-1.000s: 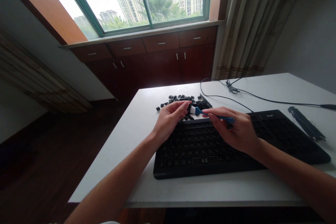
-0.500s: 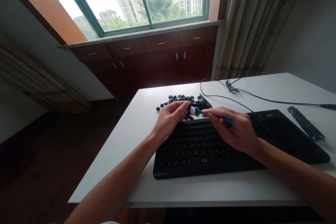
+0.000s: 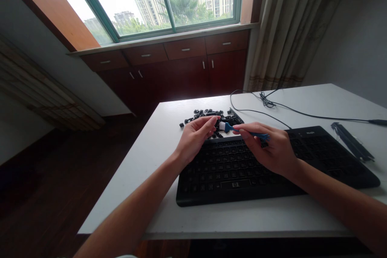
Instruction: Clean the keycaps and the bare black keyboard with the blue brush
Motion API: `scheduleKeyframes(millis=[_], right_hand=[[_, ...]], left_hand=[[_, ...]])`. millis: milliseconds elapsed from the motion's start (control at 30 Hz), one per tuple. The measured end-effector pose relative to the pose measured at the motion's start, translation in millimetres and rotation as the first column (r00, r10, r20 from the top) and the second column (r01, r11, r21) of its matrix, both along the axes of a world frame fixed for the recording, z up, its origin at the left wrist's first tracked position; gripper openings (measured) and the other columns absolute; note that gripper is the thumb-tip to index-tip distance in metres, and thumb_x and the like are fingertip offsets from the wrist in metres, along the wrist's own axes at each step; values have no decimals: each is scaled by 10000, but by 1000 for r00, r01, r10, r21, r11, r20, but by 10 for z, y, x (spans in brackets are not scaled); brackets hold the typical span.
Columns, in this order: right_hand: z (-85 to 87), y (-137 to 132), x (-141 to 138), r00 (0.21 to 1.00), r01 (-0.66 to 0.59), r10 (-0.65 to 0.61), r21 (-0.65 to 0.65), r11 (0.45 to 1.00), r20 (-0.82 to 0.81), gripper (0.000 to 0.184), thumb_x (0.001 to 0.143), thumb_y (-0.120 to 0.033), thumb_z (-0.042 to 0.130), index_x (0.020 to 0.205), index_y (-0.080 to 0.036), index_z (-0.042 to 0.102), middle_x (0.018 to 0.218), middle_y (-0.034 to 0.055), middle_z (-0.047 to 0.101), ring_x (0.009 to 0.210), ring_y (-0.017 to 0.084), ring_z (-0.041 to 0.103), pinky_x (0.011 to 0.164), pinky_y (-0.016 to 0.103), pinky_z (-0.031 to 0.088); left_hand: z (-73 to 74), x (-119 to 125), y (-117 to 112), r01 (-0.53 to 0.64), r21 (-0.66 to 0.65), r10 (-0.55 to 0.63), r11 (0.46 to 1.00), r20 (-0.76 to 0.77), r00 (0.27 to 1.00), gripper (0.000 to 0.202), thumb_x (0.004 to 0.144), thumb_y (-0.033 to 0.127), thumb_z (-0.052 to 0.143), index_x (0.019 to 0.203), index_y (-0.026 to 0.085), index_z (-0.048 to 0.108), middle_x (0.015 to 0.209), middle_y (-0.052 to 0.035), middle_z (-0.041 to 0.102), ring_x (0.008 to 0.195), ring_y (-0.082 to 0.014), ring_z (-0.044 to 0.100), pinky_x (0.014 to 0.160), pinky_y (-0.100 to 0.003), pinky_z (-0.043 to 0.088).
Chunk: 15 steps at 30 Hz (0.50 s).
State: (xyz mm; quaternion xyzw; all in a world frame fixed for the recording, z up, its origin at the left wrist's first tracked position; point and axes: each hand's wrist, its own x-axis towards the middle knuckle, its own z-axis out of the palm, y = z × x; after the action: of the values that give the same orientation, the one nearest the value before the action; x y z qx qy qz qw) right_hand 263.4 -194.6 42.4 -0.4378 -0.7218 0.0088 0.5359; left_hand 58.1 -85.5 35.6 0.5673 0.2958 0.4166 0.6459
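- Blue brush [image 3: 227, 127]: near the keyboard's [image 3: 223, 165] far edge, bristles aimed at 9 o'clock, right beside the left hand's fingertips.
- Right hand [image 3: 269, 149]: grip closed around the brush handle.
- Left hand [image 3: 195, 135]: grip nearly closed; I cannot tell whether anything is pinched there.
- Black keycaps [image 3: 232, 120]: scattered pile toward 11 o'clock.
- Counter [image 3: 151, 161]: bare stretch at 9 o'clock, narrower strip along its 6 o'clock edge.

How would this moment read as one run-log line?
right hand: holds blue brush | left hand: by white bristles | keycaps: heaped beyond keyboard
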Motion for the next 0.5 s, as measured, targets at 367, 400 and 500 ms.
scheduleKeyframes(millis=[367,400,500], right_hand=[[3,-10,0,1000,-4,4,-4,1000,0,200,993,-155,655,1158,-161,766,1002,42,809,636,71,663,555,224,510],[3,-12,1,1000,-6,6,-4,1000,1,199,992,-154,655,1156,-160,768,999,42,808,634,71,661,555,224,510],[6,-12,3,1000,-11,11,-2,1000,4,203,989,-147,656,1158,-157,768,1002,42,807,627,67,654,554,221,511]], left_hand=[[2,-2,0,-5,-10,5,1000,9,1000,253,887,430,846,1052,237,854,964,-30,736,836,-121,598,820,-258,490],[1,-2,0,-8,-11,8,1000,8,1000,251,886,429,847,1048,238,854,960,-28,735,835,-120,599,817,-256,491],[2,3,-2,-14,-3,14,1000,-1,1000,248,886,434,849,1043,242,855,950,-22,734,838,-115,601,811,-247,491]])
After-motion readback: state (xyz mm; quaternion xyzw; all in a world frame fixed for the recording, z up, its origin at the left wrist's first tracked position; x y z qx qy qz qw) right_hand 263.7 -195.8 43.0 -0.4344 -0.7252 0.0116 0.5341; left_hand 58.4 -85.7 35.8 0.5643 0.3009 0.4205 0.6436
